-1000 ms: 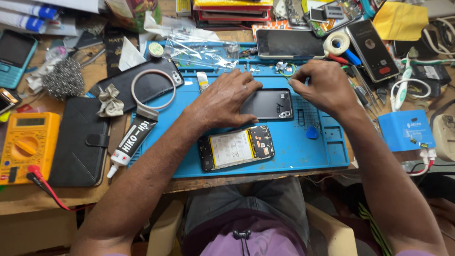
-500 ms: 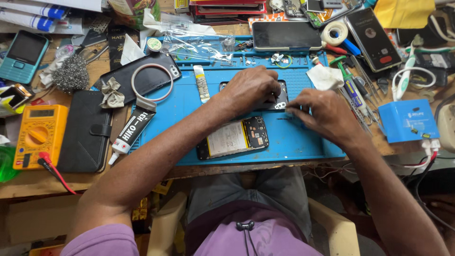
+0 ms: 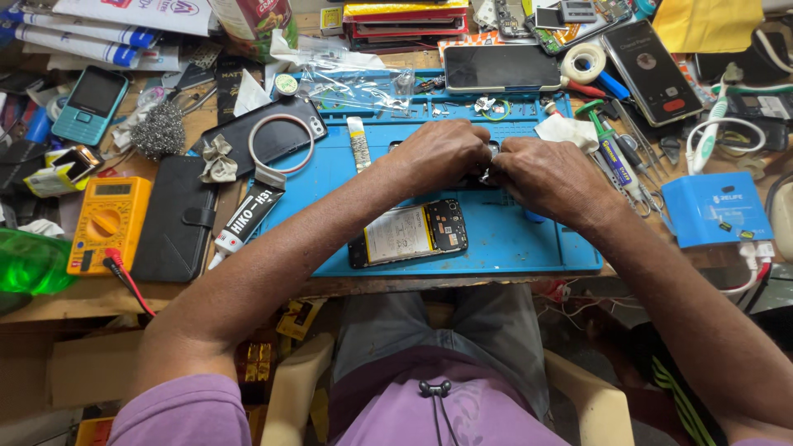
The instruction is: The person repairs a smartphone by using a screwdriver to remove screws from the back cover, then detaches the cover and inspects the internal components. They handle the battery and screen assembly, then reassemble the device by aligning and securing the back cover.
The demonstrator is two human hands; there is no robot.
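Both hands meet at the centre of the frame, just above the middle of the blue mat (image 3: 512, 248). The left hand (image 3: 442, 153) and the right hand (image 3: 549, 177) curl their fingers down around a small dark part (image 3: 486, 175). Each grip is closed on it, and the hands hide most of it, so its kind cannot be told. The knuckles of the two hands nearly touch.

Just below the left hand, an opened phone (image 3: 409, 233) lies flat on the mat with its battery and board showing. Right of the right hand, a green-handled screwdriver (image 3: 607, 144) lies near the mat's edge beside a white cloth (image 3: 566, 130). A blue box (image 3: 714, 211) sits at the right edge of the table.

At the left, a tube of glue (image 3: 248, 219) lies tilted across the mat's border. Further left lie a black wallet case (image 3: 175, 219) and a yellow meter (image 3: 107, 223). At the top centre, a dark phone (image 3: 500, 68) rests face up.
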